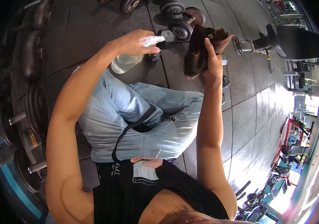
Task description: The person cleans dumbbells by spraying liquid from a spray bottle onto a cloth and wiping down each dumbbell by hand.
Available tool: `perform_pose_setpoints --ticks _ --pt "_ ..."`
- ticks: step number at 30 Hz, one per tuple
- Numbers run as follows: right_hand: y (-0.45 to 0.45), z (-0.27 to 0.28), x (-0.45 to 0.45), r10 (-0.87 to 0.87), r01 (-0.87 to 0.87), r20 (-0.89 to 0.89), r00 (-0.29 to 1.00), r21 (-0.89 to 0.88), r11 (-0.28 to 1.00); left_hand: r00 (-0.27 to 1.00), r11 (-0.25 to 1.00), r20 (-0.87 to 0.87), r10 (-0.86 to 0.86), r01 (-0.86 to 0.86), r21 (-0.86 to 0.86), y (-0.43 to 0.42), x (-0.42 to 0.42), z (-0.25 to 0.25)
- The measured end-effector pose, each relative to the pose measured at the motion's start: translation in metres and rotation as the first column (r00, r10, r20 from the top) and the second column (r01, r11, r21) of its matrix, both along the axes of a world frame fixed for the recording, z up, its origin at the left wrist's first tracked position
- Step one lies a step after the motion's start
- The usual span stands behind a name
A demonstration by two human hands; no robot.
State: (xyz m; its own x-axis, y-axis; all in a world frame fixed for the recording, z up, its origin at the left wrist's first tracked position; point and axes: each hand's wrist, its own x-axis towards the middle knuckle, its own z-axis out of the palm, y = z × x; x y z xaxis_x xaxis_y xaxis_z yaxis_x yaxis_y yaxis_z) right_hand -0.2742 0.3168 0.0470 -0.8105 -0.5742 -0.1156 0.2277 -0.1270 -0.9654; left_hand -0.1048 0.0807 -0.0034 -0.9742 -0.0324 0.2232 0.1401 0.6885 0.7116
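Note:
My left hand [132, 43] is closed around the neck of a spray bottle [126, 63], with its fingers by the white trigger head. The bottle is see-through and holds a pale, clear liquid. A hex dumbbell [165, 36] lies on the floor just beyond it, partly hidden by the nozzle. In my right hand [214, 63] is a crumpled dark brown cloth [198, 50], gripped with the thumb on top; the other fingers are mostly hidden behind it. The cloth is held up above the floor, close to a rusty dumbbell [181, 29].
I sit on dark rubber floor tiles [247, 112], legs folded in front of me. More dumbbells [172, 7] lie at the top. A rack with dumbbells [36, 108] runs along my left. To the right stands a black padded bench [297, 41], with gym machines [294, 149] farther off.

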Motion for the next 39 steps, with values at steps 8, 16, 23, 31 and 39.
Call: perform_pose_setpoints --ticks 8,16,23,31,39 --pt "-0.032 0.014 0.009 0.119 -0.005 -0.419 0.9 0.262 0.965 0.985 0.984 -0.02 0.17 -0.171 -0.051 -0.017 0.007 -0.012" --pt "-0.109 -0.039 0.044 0.59 0.393 -0.801 -0.105 0.511 0.764 0.801 0.783 -0.024 0.598 -0.577 0.232 -0.089 -0.02 -0.066" --pt "-0.142 -0.021 0.009 0.783 0.29 -0.565 0.262 0.819 0.494 0.621 0.641 0.236 0.748 -0.768 -0.01 -0.095 -0.027 -0.108" --pt "-0.137 -0.027 -0.026 0.568 0.416 -0.57 0.594 0.822 0.389 0.007 0.168 0.248 0.969 -0.753 -0.636 -0.042 0.002 -0.101" --pt "-0.137 -0.023 -0.019 0.488 0.456 -0.542 0.685 0.84 0.293 0.893 0.874 0.044 0.448 -0.427 -0.232 0.049 -0.038 -0.101"
